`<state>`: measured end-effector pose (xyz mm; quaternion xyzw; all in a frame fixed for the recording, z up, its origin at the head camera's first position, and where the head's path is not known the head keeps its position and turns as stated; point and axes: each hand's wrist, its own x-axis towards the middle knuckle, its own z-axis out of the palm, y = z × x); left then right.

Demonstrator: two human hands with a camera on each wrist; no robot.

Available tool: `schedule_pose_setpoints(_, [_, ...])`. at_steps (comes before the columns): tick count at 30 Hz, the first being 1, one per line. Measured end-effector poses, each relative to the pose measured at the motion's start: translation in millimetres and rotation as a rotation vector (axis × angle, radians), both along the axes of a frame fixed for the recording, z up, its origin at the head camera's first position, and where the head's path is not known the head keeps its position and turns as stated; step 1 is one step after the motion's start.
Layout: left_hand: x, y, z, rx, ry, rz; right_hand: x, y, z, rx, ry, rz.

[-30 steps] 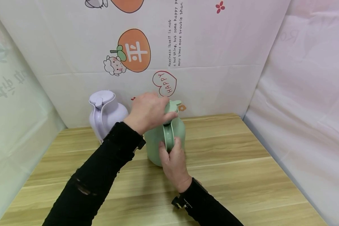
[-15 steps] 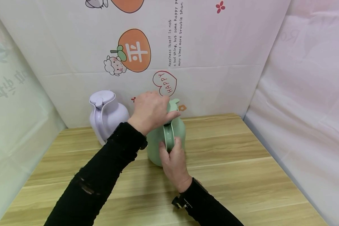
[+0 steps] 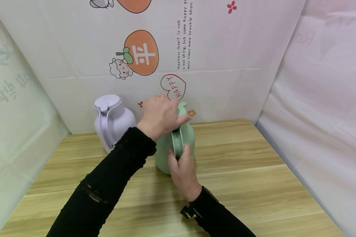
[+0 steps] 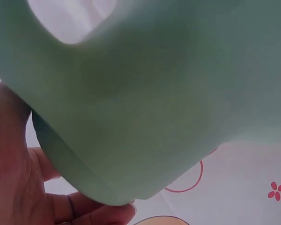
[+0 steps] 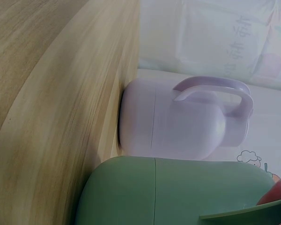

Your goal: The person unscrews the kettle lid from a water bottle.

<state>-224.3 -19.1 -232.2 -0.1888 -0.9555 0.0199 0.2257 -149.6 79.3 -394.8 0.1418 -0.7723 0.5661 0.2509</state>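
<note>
A green thermos jug [image 3: 163, 159] stands upright on the wooden table. My left hand [image 3: 158, 115] grips the green lid [image 3: 182, 110] from above, thumb toward the handle side. In the left wrist view the left fingers [image 4: 100, 213] curl round the lid's edge [image 4: 61, 159], and the jug's neck [image 4: 145, 108] fills much of the picture. Lower down, my right hand [image 3: 184, 171] holds the jug's handle [image 3: 178, 141], its thumb along the left side. Most of the lid is hidden behind the left hand. In the right wrist view the green body [image 5: 122, 192] lies close along the bottom.
A lilac thermos jug [image 3: 115, 120], lid on, stands to the left of the green one, close beside my left forearm. Behind both jugs rises a printed white cloth [image 3: 225, 82]. More pale cloth hangs at either side of the wooden table [image 3: 243, 187].
My left hand has turned a little to the right on the lid, and the lid's tab has swung round to the left. The right hand and the jug's body have stayed put.
</note>
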Motion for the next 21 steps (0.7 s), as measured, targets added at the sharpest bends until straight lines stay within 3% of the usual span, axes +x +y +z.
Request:
schedule_pose_setpoints(11, [1.5, -8.6, 4.7, -0.014, -0.108, -0.015, 0.4, 1.0, -0.3, 0.005, 0.022, -0.004])
schedule_pose_setpoints(21, [4.3, -21.0, 2.2, 0.002, -0.148, -0.083, 0.6, -0.1, 1.1, -0.004, -0.001, -0.006])
